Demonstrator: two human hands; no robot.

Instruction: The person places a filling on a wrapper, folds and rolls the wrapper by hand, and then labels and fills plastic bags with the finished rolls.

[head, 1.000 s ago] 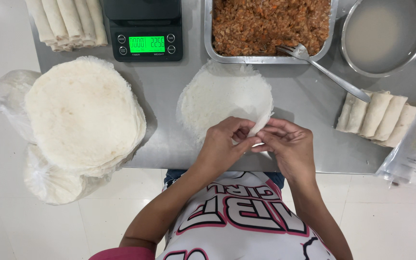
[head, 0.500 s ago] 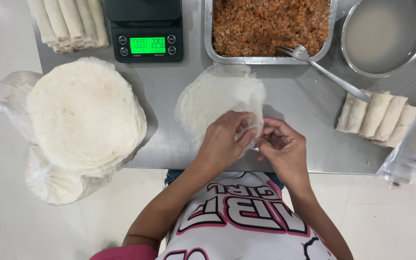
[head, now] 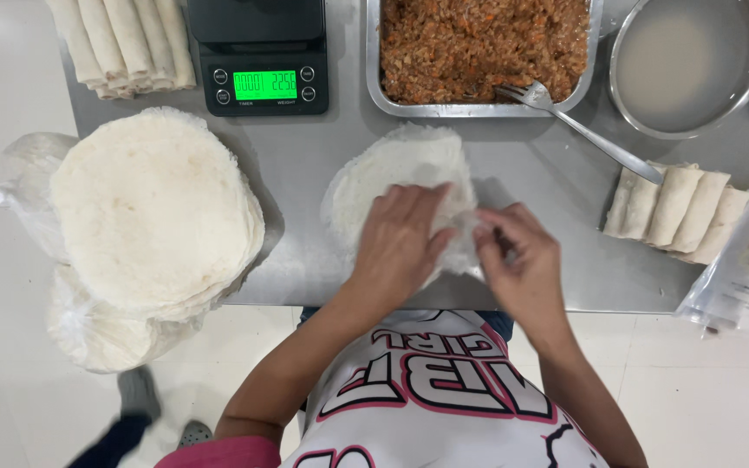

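Pressing our left hand [head: 405, 238] flat, fingers together, on the round white wrapper [head: 400, 169] lying on the steel table [head: 305, 165] before the filling tray [head: 487, 52], we pinch its right edge with our right hand [head: 517, 260].

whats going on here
A person at a steel table has one thin round wrapper laid flat in front of them. The left hand presses on it, and the right hand pinches its right edge. A stack of wrappers sits to the left. A tray of filling with a fork is behind, next to a scale and a bowl of pale liquid. Finished rolls lie at right, with more rolls at far left.
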